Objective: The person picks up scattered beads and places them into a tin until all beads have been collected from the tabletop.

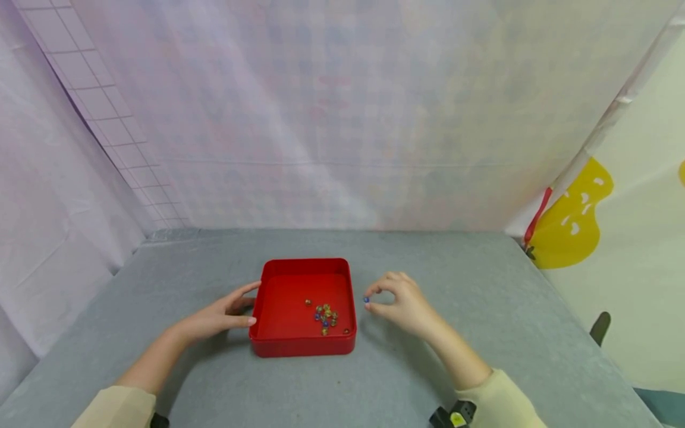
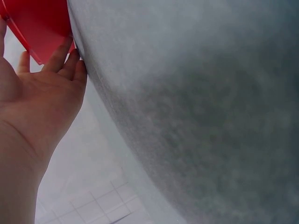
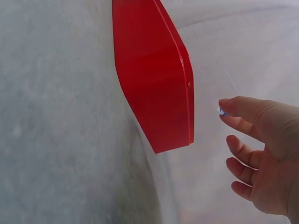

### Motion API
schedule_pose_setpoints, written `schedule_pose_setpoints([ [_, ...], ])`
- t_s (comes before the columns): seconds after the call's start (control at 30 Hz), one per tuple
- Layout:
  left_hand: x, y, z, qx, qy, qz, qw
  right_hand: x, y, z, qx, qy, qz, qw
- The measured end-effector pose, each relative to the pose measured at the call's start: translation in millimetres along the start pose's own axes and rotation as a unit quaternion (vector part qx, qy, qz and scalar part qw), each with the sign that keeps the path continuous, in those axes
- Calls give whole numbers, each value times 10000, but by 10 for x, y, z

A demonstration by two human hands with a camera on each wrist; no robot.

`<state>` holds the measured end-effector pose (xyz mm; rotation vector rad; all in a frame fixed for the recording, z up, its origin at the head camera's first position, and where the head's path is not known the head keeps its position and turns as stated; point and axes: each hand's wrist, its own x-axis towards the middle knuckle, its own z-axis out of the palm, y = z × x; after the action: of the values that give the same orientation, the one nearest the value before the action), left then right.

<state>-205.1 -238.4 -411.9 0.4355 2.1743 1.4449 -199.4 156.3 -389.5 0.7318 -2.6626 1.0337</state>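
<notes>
A square red box [image 1: 302, 348] with low walls stands on the grey surface, several small glass marbles [image 1: 326, 323] lying in its front right part. My left hand [image 1: 218, 314] rests against its left side. In the left wrist view, the extended fingers of that hand [image 2: 49, 95] touch the red wall [image 2: 44, 23]. Just right of the box, my right hand [image 1: 408, 304] pinches a blue marble [image 1: 366, 299] between thumb and index finger. The right wrist view shows the marble [image 3: 222, 111] mostly covered by the fingertips, apart from the box wall [image 3: 152, 84]; the other fingers are loosely bent.
The grey tabletop [image 1: 455, 267] stretches around the box. A pale checked curtain [image 1: 342, 119] hangs along its back edge, with white sheets on the left [image 1: 53, 208] and right [image 1: 642, 285]. Yellow shapes are printed on the right one.
</notes>
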Motion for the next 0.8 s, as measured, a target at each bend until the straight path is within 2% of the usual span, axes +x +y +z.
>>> schedule_pose_setpoints([
  [0.63, -10, 10, 9, 150, 90, 34, 9998, 197, -51, 194, 34, 177, -158, 9997],
  [0.8, -14, 4, 10, 225, 93, 113, 9996, 223, -55, 240, 32, 146, -55, 9999],
])
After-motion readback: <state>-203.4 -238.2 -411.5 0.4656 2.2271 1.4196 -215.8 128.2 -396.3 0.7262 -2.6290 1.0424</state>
